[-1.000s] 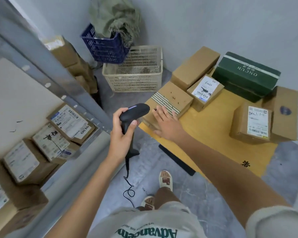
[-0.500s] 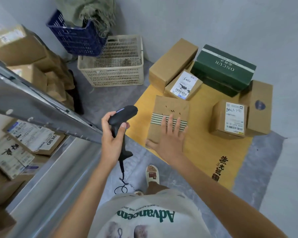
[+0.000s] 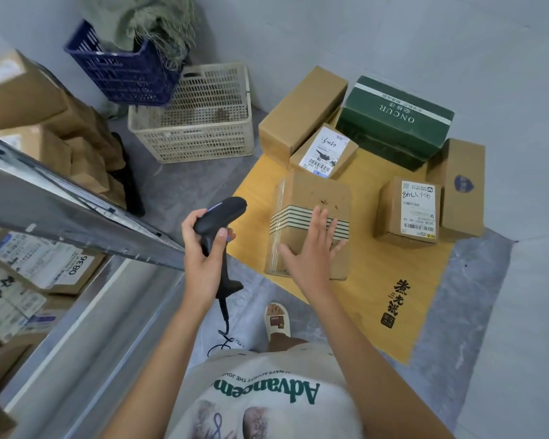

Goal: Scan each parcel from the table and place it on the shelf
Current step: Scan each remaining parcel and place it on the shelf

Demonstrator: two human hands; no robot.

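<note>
Parcel now squared up, right hand still flat on it

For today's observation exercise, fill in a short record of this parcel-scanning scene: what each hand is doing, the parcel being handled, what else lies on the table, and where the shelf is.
left hand: left hand grips the barcode scanner
right hand: right hand rests flat, fingers straight, on the striped parcel
table: yellow table also bears a green box and labelled parcel
shelf: metal shelf at left, holding labelled parcels
</note>
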